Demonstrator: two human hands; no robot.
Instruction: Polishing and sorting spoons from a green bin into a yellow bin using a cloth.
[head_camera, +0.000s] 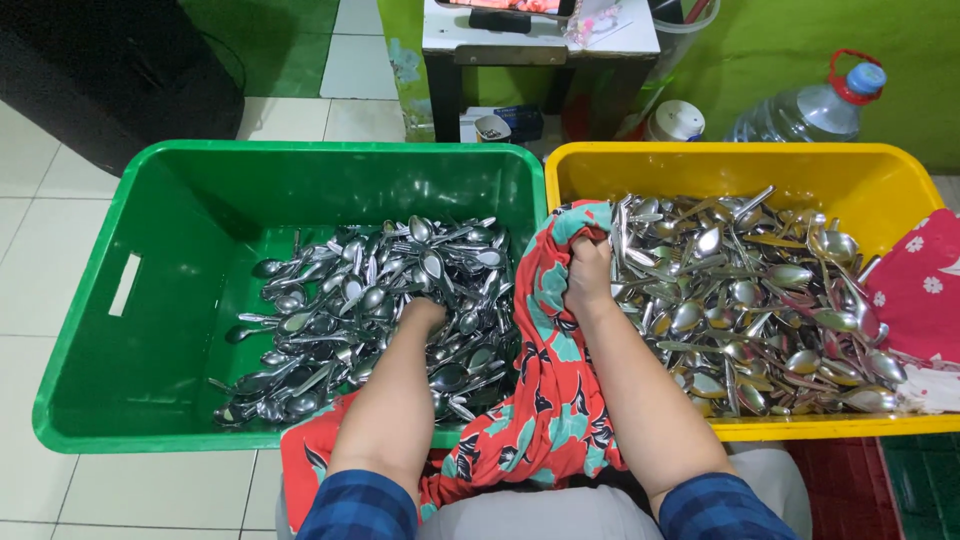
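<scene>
Left hand (422, 314) sunk among the spoons (370, 310) at the middle of the frame, fingers buried in the pile, so no telling whether spread or closed on anything. Right hand (588, 272) just right of centre, fist clenched around a fold of red patterned cloth (548, 390) and, with it, the handles of a few pieces from the cutlery heap (750, 305), right where the two bins meet. Cloth draped down from that fist over the shared rims toward the bottom centre, spilling onto the lap, teal leaf shapes across the red. Spoons heaped on the right half of the floor of a green bin (150, 300), left part of the frame. Mixed spoons and forks filling a yellow bin (870, 180), right part of the frame, touching the green one side by side. Second red cloth with white flowers (920, 285) hung over the yellow bin's right edge. Beyond, upper right, a large clear water bottle (810, 110) with a blue cap; upper centre, a white table (540, 40); white tiled floor (40, 200) along the left edge.
</scene>
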